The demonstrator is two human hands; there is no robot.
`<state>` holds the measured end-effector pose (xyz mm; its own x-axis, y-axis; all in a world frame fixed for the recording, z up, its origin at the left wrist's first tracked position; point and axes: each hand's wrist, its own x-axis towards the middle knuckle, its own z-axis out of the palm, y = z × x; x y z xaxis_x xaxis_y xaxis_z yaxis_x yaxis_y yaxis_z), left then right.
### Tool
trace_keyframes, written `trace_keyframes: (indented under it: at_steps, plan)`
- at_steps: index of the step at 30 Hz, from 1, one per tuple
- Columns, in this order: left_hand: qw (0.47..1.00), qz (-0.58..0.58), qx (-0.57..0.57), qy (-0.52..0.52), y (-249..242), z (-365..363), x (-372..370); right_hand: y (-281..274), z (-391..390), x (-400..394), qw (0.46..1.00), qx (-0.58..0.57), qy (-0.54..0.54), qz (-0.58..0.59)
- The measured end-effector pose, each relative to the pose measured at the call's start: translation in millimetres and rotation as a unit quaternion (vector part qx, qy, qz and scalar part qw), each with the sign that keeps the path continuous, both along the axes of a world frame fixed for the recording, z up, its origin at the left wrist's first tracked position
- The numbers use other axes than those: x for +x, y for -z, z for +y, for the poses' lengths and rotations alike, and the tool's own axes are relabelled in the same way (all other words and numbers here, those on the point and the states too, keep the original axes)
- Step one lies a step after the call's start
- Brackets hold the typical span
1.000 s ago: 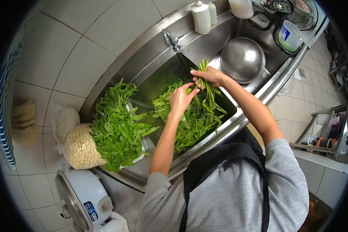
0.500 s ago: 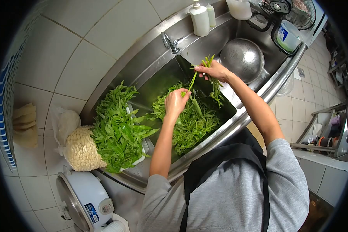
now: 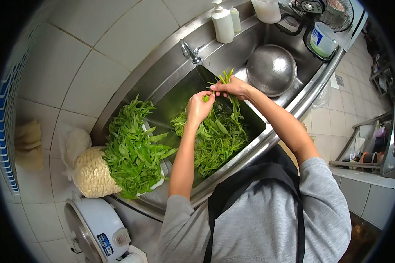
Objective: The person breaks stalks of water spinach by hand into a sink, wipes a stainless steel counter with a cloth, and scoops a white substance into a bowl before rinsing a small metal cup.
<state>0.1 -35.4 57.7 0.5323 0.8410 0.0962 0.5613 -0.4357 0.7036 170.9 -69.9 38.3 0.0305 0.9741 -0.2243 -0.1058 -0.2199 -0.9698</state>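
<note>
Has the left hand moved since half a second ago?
Yes. The left hand has risen toward the faucet, and now meets the right hand at the stems.

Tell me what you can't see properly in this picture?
- Head view: sink bottom, covered by the greens.
- Stems between left hand and right hand: fingers hide the grip.
- Rice cooker: cut off by the edge.
- Cooker label: too small.
</note>
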Motion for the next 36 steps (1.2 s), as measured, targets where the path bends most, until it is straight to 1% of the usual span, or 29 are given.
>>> trace_keyframes:
  at_steps: [2,5,6,7,8,9,10,11,12,13,14,16,17,18,19,20,21,22,23,24,25,26,27,29,30,32,36]
  plan:
    - [1.000,0.006,0.000,0.001,3,1,-2,0,-5,-5,1.000,-0.004,-0.003,0.004]
    - [1.000,-0.006,-0.011,0.005,26,13,-5,4,-4,-13,0.999,0.017,0.018,-0.028]
    - [0.993,-0.084,-0.082,-0.017,29,14,-5,2,-5,-19,0.999,0.018,0.017,-0.028]
    - [0.975,-0.160,-0.152,-0.038,32,16,-5,1,-6,-26,0.997,0.041,0.036,-0.049]
    - [0.975,-0.160,-0.152,-0.038,36,18,-6,-1,-7,-32,0.994,0.065,0.056,-0.071]
    - [0.944,-0.217,-0.237,-0.072,36,17,-7,-7,-8,-38,0.991,0.070,0.090,-0.074]
    - [0.902,-0.270,-0.320,-0.107,34,16,-9,-7,-8,-40,0.991,0.070,0.089,-0.072]
    - [0.896,-0.286,-0.310,-0.141,36,16,-10,-7,-6,-42,0.983,0.107,0.135,-0.062]
    - [0.895,-0.287,-0.309,-0.142,44,20,-19,-7,-5,-43,0.972,0.142,0.179,-0.052]
    - [0.889,-0.294,-0.310,-0.166,55,25,-36,-18,-6,-36,0.977,0.090,0.192,-0.010]
    - [0.883,-0.299,-0.309,-0.187,63,29,-50,-21,-5,-24,0.978,0.059,0.201,0.005]
    - [0.880,-0.322,-0.296,-0.187,78,25,-69,-12,3,4,0.973,0.055,0.216,0.062]
    - [0.876,-0.344,-0.282,-0.188,84,25,-76,-7,7,19,0.969,0.022,0.204,0.135]
    - [0.876,-0.342,-0.283,-0.188,83,24,-79,-2,9,32,0.960,-0.012,0.190,0.207]
    - [0.902,-0.311,-0.253,-0.163,80,23,-81,-1,9,42,0.952,-0.043,0.170,0.250]
    - [0.924,-0.279,-0.223,-0.138,76,21,-83,1,10,46,0.944,-0.056,0.168,0.278]
    - [0.933,-0.252,-0.226,-0.124,59,12,-79,4,11,48,0.942,-0.069,0.167,0.282]
    - [0.932,-0.254,-0.225,-0.127,47,6,-71,4,12,48,0.940,-0.081,0.167,0.286]
    - [0.968,-0.179,-0.167,-0.050,39,1,-62,3,13,44,0.941,-0.082,0.165,0.285]
    - [0.989,-0.101,-0.106,0.029,33,-4,-54,1,14,36,0.941,-0.092,0.169,0.277]
    - [0.988,-0.088,-0.104,0.079,30,-8,-44,1,16,33,0.942,-0.101,0.173,0.270]
    - [0.984,-0.074,-0.100,0.131,27,-12,-36,5,19,29,0.938,-0.093,0.155,0.297]
    - [0.984,-0.074,-0.100,0.131,28,-12,-32,4,20,24,0.936,-0.095,0.153,0.303]
    - [0.975,-0.027,-0.147,0.167,29,-11,-24,2,21,16,0.934,-0.098,0.157,0.306]
    - [0.974,-0.026,-0.147,0.170,25,-12,-23,2,21,17,0.933,-0.097,0.160,0.307]
    - [0.978,0.015,-0.123,0.167,16,-17,-22,3,21,17,0.925,-0.099,0.187,0.316]
    - [0.979,-0.004,-0.147,0.144,24,-15,-20,-6,15,7,0.927,-0.101,0.234,0.277]
